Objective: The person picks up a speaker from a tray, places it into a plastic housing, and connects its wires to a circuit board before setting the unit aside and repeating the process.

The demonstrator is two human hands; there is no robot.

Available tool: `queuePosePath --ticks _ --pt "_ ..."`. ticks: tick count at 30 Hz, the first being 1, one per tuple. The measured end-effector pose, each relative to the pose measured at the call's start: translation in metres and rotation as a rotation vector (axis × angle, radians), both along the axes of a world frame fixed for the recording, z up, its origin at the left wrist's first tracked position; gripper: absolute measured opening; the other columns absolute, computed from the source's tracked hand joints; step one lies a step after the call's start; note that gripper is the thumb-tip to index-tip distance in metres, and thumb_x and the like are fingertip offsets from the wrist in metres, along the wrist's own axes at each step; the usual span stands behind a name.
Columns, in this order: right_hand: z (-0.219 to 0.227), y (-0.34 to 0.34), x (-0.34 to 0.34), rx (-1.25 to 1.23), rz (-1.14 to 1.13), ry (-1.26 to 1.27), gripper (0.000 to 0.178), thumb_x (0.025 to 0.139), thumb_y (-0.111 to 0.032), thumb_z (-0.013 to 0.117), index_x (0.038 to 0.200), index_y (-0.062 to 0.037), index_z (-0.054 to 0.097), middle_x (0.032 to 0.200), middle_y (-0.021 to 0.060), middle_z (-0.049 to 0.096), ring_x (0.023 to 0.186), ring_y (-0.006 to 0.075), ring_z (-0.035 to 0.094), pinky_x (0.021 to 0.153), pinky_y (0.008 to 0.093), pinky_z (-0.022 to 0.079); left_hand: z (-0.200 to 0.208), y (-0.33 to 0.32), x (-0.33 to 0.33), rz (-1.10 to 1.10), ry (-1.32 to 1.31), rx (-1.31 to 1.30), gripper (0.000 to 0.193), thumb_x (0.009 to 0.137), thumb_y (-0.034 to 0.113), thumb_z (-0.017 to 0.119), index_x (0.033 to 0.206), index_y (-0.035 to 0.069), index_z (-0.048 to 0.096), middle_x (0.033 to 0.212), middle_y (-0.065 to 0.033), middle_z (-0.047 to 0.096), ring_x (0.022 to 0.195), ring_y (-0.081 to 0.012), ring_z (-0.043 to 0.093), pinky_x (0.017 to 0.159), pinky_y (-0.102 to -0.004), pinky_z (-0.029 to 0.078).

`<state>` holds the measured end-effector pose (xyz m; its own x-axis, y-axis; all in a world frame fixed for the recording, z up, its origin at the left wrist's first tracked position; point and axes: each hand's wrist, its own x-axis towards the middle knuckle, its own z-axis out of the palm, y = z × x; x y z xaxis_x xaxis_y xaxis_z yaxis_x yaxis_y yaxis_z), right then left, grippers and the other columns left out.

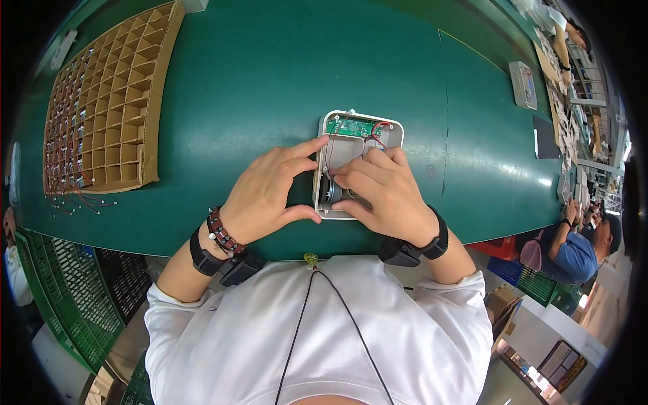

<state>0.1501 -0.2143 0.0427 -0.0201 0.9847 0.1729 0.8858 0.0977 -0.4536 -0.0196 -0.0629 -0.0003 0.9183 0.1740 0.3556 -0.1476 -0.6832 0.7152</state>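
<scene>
A pale grey plastic housing (362, 216) lies face up on the green table, its inside showing. A green circuit board (354, 127) with red and black wires fills its far end. My left hand (266, 192) is beside the housing's left wall, fingers spread, with the index fingertip and thumb touching its edge. Inside the housing, my right hand (385, 189) has its fingers bent and closed round a dark round part like a small speaker (332, 192), thumb on the near side. A thin dark wire runs along the left wall. My right hand hides much of the housing's interior.
A cardboard divider box (125, 111), partly filled with wired parts, stands at the far left. Another pale housing (523, 85) and a black sheet (545, 137) lie at the right. Green crates (64, 290) stand below the table's left edge. Other people work at the right (574, 250).
</scene>
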Motion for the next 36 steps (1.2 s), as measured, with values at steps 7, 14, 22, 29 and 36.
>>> queuePosePath --ticks 7,14,22,29,36 --pt "0.0023 0.0014 -0.0025 -0.037 -0.039 0.031 0.03 0.065 -0.023 0.077 0.088 -0.01 0.061 0.092 -0.0034 0.062 0.081 0.0193 0.05 0.075 0.033 0.032 0.0026 -0.0039 -0.0005 0.001 0.038 0.011 0.053 0.065 0.032 0.077 0.106 0.007 0.054 0.142 -0.0115 0.042 0.091 -0.0237 0.06 0.077 -0.0359 0.049" --pt "0.001 0.0029 -0.0001 -0.055 -0.055 0.067 0.031 0.066 -0.024 0.077 0.09 -0.0106 0.061 0.093 -0.0037 0.062 0.081 0.0193 0.05 0.074 0.0334 0.032 0.0068 -0.0036 -0.0009 -0.007 0.067 0.091 0.034 0.07 0.036 0.071 0.092 0.011 0.067 0.142 -0.008 0.042 0.079 -0.0122 0.062 0.067 -0.0302 0.048" --pt "0.0017 0.0057 -0.0018 -0.06 -0.058 0.034 0.032 0.067 -0.024 0.077 0.091 -0.011 0.061 0.094 -0.0044 0.063 0.081 0.0194 0.051 0.075 0.0336 0.032 0.0074 -0.0008 -0.0003 -0.023 0.087 0.111 0.042 0.065 0.037 0.074 0.096 0.01 0.064 0.141 -0.0128 0.042 0.074 -0.0154 0.061 0.068 -0.031 0.05" --pt "-0.0007 0.0044 -0.0044 -0.044 -0.084 0.051 0.033 0.066 -0.024 0.078 0.091 -0.0103 0.062 0.092 -0.0041 0.064 0.081 0.019 0.051 0.075 0.0334 0.032 0.0075 -0.0027 -0.0021 -0.009 0.119 0.067 0.036 0.068 0.036 0.073 0.095 0.014 0.066 0.142 -0.0068 0.042 0.08 -0.0142 0.062 0.068 -0.0319 0.049" --pt "-0.0008 0.0045 -0.0059 -0.059 -0.111 0.056 0.032 0.065 -0.023 0.079 0.089 -0.0103 0.062 0.091 -0.0046 0.064 0.081 0.0177 0.052 0.076 0.0332 0.031 0.0076 -0.0097 -0.003 0.092 0.102 0.102 0.032 0.068 0.034 0.073 0.093 0.015 0.067 0.119 -0.0034 0.052 0.081 -0.0159 0.057 0.07 -0.0332 0.045"
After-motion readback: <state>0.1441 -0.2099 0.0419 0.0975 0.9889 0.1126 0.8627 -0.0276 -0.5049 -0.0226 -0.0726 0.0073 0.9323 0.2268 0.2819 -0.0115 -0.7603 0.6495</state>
